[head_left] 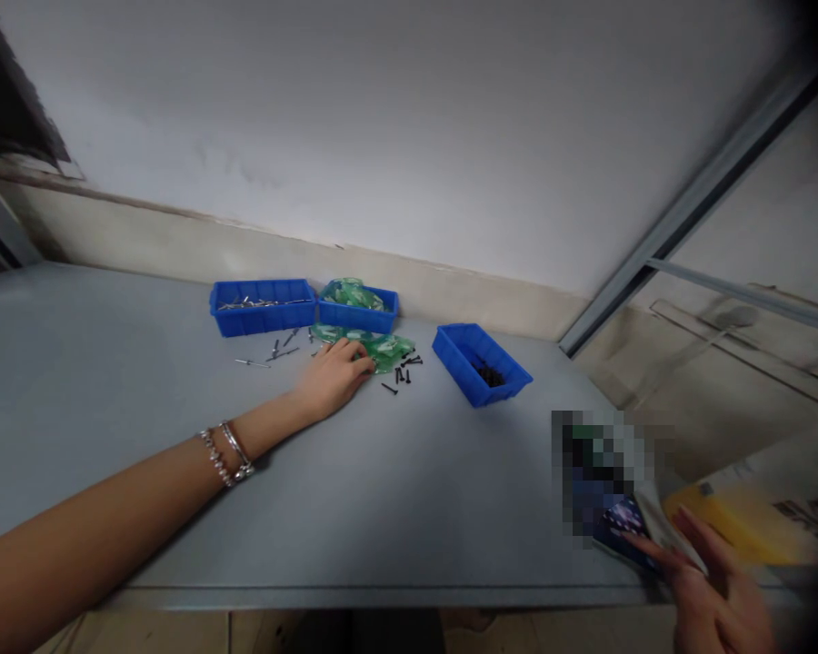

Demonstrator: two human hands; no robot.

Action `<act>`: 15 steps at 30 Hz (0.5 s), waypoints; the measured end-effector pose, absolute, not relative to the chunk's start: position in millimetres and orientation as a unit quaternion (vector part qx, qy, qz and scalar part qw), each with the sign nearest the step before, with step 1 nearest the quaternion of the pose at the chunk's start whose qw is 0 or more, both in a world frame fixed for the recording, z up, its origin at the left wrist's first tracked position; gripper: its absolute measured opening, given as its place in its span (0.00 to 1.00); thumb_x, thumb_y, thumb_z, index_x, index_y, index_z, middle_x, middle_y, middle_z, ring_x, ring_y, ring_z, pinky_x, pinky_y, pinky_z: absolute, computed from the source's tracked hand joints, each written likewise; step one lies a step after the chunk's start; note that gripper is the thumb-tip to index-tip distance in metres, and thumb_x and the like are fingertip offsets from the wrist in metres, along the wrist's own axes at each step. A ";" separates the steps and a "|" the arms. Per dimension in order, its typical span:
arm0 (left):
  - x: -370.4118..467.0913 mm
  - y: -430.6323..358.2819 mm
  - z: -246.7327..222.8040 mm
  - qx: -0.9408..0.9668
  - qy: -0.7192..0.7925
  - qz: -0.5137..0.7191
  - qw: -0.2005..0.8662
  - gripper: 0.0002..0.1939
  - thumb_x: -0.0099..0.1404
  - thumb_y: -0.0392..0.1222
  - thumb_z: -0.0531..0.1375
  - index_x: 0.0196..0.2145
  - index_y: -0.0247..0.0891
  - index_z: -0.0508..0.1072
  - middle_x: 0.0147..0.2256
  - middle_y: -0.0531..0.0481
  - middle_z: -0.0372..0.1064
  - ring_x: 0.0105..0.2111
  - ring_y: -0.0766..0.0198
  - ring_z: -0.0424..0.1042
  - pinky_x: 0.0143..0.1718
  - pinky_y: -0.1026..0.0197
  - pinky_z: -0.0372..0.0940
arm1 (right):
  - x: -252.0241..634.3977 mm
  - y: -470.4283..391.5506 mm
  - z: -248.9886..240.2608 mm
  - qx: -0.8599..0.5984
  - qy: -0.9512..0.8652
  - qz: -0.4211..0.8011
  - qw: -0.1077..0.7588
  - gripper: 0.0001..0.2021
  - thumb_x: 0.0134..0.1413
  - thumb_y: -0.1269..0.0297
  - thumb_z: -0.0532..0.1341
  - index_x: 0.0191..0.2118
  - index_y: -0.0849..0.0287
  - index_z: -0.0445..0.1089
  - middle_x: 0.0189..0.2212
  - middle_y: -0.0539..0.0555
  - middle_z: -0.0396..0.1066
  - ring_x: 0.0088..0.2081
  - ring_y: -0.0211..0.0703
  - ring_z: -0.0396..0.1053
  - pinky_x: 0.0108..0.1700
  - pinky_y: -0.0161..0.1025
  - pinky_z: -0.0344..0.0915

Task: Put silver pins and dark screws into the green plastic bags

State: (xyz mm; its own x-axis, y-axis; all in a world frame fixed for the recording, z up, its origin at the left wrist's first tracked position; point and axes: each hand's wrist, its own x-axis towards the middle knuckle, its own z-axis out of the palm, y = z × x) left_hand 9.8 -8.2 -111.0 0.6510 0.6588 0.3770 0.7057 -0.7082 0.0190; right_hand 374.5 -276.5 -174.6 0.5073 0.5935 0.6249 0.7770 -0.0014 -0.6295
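My left hand (335,374), with bracelets at the wrist, rests on the grey table with fingers curled at the green plastic bag (392,349); what its fingertips hold, if anything, is hidden. Black screws (390,389) lie just right of it, and silver rivets (252,363) lie to its left. At the lower right, my right hand (715,581) has its fingers apart, the index finger touching a dark, partly pixelated phone-like object (623,527) at the table's right side.
Along the wall stand a blue bin (265,318) of silver rivets and another blue bin (364,318) holding green plastic. A third blue bin (473,377) with dark screws sits further right. A metal frame (695,204) and a yellow-white package (756,509) are at the right.
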 end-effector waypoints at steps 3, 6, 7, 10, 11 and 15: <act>10.5 -11.2 -108.0 -0.911 -0.367 -0.186 0.042 0.13 0.69 0.39 0.51 0.41 0.37 0.74 0.42 0.42 0.67 0.43 0.53 0.64 0.43 0.51 0.60 | 375.7 -277.4 -171.4 -0.711 -0.506 -0.094 0.480 0.18 0.59 0.53 0.53 0.35 0.61 0.74 0.60 0.60 0.58 0.60 0.64 0.56 0.58 0.57 0.55; 10.8 -14.5 -107.0 -0.923 -0.325 -0.205 -0.004 0.15 0.70 0.42 0.49 0.44 0.37 0.74 0.43 0.42 0.66 0.43 0.54 0.64 0.45 0.51 0.60 | 382.9 -276.5 -168.9 -0.705 -0.518 -0.106 0.473 0.21 0.60 0.51 0.51 0.35 0.61 0.75 0.60 0.61 0.58 0.59 0.63 0.58 0.58 0.58 0.55; 10.9 -15.4 -107.4 -0.928 -0.308 -0.208 -0.020 0.15 0.71 0.44 0.49 0.45 0.37 0.73 0.43 0.42 0.66 0.44 0.54 0.64 0.46 0.51 0.60 | 387.0 -275.6 -168.6 -0.708 -0.529 -0.107 0.455 0.22 0.60 0.50 0.50 0.36 0.61 0.75 0.60 0.61 0.58 0.58 0.63 0.59 0.57 0.59 0.55; 11.3 -16.4 -111.1 -0.939 -0.275 -0.202 -0.049 0.15 0.70 0.46 0.51 0.45 0.39 0.73 0.45 0.42 0.65 0.45 0.55 0.64 0.47 0.52 0.60 | 402.6 -272.1 -169.5 -0.726 -0.568 -0.098 0.375 0.27 0.58 0.44 0.49 0.39 0.60 0.77 0.60 0.61 0.57 0.58 0.65 0.59 0.54 0.60 0.59; 11.5 -16.2 -112.8 -0.940 -0.271 -0.201 -0.053 0.14 0.70 0.46 0.51 0.44 0.39 0.74 0.44 0.42 0.65 0.45 0.54 0.65 0.47 0.52 0.60 | 407.7 -270.9 -170.1 -0.728 -0.578 -0.091 0.356 0.28 0.58 0.42 0.49 0.40 0.59 0.78 0.60 0.61 0.57 0.58 0.65 0.59 0.53 0.60 0.61; 12.0 -14.3 -118.0 -0.939 -0.274 -0.202 -0.047 0.12 0.69 0.44 0.53 0.42 0.39 0.74 0.44 0.42 0.65 0.44 0.54 0.65 0.46 0.51 0.60 | 415.3 -270.0 -172.1 -0.731 -0.586 -0.072 0.342 0.28 0.58 0.42 0.49 0.40 0.57 0.78 0.61 0.59 0.56 0.59 0.64 0.58 0.52 0.56 0.63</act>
